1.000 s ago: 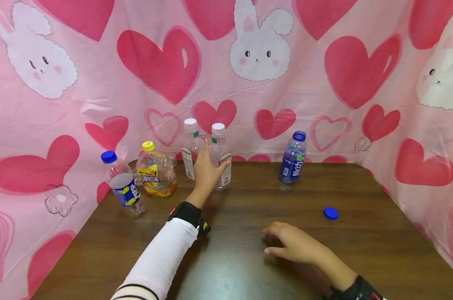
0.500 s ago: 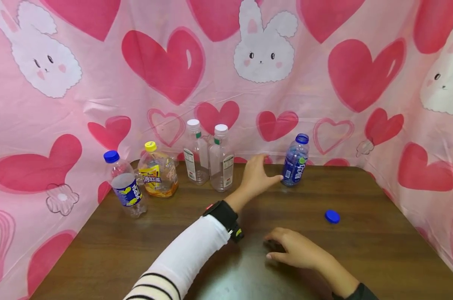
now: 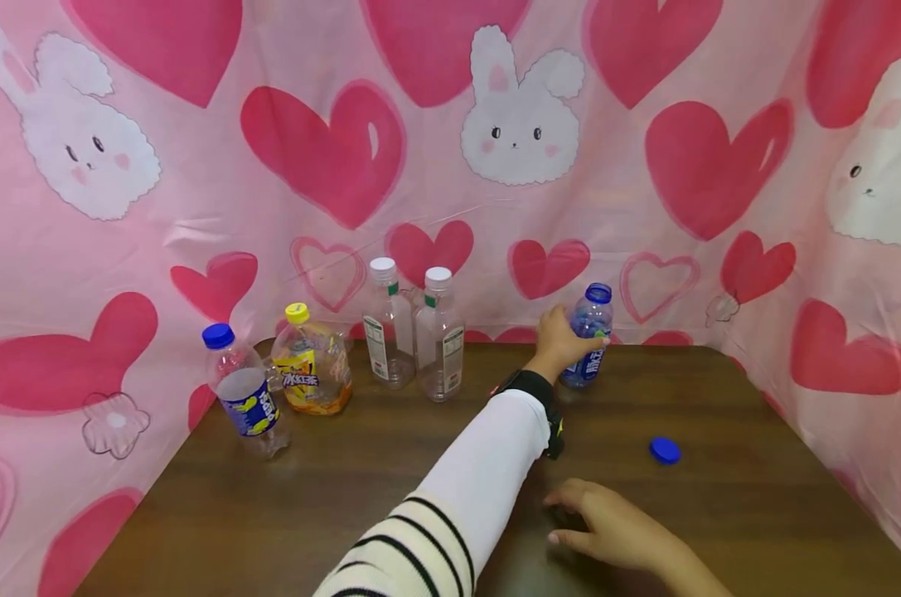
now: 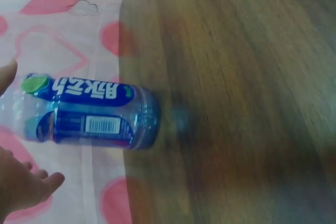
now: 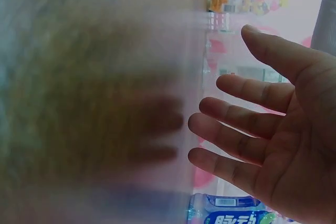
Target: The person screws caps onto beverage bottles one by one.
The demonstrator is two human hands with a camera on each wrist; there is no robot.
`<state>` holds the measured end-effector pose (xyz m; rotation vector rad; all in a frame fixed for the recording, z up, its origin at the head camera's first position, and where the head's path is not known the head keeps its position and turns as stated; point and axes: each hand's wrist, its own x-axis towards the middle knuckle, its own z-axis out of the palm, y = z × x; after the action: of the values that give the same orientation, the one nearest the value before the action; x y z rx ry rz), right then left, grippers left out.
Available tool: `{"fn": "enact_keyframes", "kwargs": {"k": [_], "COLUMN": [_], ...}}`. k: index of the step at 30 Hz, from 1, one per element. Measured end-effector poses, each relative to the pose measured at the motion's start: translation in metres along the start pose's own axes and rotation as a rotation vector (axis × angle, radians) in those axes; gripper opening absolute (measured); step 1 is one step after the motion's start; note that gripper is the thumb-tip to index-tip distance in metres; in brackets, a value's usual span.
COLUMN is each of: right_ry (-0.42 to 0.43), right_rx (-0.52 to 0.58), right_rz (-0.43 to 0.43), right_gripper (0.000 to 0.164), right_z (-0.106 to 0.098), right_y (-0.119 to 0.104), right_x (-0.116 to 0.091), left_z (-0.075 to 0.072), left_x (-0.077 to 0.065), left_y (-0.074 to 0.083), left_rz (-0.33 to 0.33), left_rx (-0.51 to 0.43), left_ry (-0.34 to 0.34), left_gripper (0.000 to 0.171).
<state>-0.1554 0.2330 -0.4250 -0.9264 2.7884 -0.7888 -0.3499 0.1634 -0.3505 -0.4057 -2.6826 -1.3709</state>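
Observation:
In the head view my left hand [image 3: 558,342] is at the clear blue-labelled bottle [image 3: 588,365], which stands upright without its cap at the back right. The left wrist view shows that bottle [image 4: 94,111] between my spread thumb and fingers, with gaps on both sides. A blue cap [image 3: 665,450] lies on the table to the right. My right hand [image 3: 612,524] hovers near the front of the table, holding nothing. Its fingers [image 5: 231,137] look spread and nearly straight in the right wrist view.
Two clear bottles with white caps [image 3: 440,348] [image 3: 390,336] stand left of the left hand. Further left are a yellow-capped tea bottle [image 3: 312,373] and a blue-capped bottle [image 3: 249,398]. A pink heart-patterned cloth [image 3: 435,199] hangs behind the wooden table [image 3: 271,514].
My left hand has moved right from the white-capped bottles to the open blue-labelled bottle. My right hand stays nearly in place. The head view has tilted slightly upward.

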Motion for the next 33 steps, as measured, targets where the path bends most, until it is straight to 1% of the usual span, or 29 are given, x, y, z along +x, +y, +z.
{"fn": "enact_keyframes", "kwargs": {"k": [3,7,10,14,16,19,21,23,25,27,30,32,33], "right_ry": [0.013,0.009,0.025,0.040,0.034,0.033,0.038,0.039,0.038,0.028,0.042,0.059,0.070], "right_rx": [-0.018,-0.024,-0.023,-0.032,-0.031,-0.031,-0.033,-0.031,-0.029,-0.022,-0.042,-0.063,-0.076], "right_rz": [0.004,-0.006,-0.010,0.001,0.011,-0.001,-0.018,-0.029,-0.024,-0.003,0.008,0.009,0.004], "right_gripper": [0.040,0.038,0.037,0.036,0.038,0.038,0.036,0.033,0.031,0.029,0.027,0.028,0.028], "right_z": [-0.005,-0.009,-0.012,-0.013,-0.012,-0.011,-0.010,-0.012,-0.015,-0.020,-0.026,-0.029,-0.029], "right_y": [-0.001,-0.001,-0.001,0.002,0.003,0.004,0.005,0.006,0.006,0.006,0.007,0.008,0.009], "right_x": [-0.003,-0.007,-0.010,-0.013,-0.015,-0.017,-0.018,-0.018,-0.018,-0.018,-0.020,-0.023,-0.025], "left_z": [0.006,0.012,0.017,0.023,0.025,0.026,0.025,0.019,0.008,-0.007,-0.030,-0.043,-0.049], "left_x": [0.005,0.009,0.012,0.015,0.016,0.015,0.011,0.005,-0.005,-0.016,-0.035,-0.048,-0.055], "left_y": [0.004,0.005,0.007,0.008,0.006,0.003,0.001,0.001,0.002,0.004,0.005,0.002,0.000], "left_rz": [0.014,0.013,0.032,0.060,0.069,0.083,0.104,0.140,0.199,0.277,0.388,0.440,0.453], "left_rx": [0.006,-0.013,-0.044,-0.065,-0.064,-0.070,-0.101,-0.139,-0.177,-0.196,-0.202,-0.200,-0.206], "left_ry": [0.013,0.028,0.047,0.080,0.098,0.114,0.117,0.102,0.082,0.051,0.013,-0.005,-0.017], "left_gripper": [0.085,0.084,0.080,0.070,0.066,0.064,0.065,0.066,0.066,0.067,0.068,0.067,0.067]}}
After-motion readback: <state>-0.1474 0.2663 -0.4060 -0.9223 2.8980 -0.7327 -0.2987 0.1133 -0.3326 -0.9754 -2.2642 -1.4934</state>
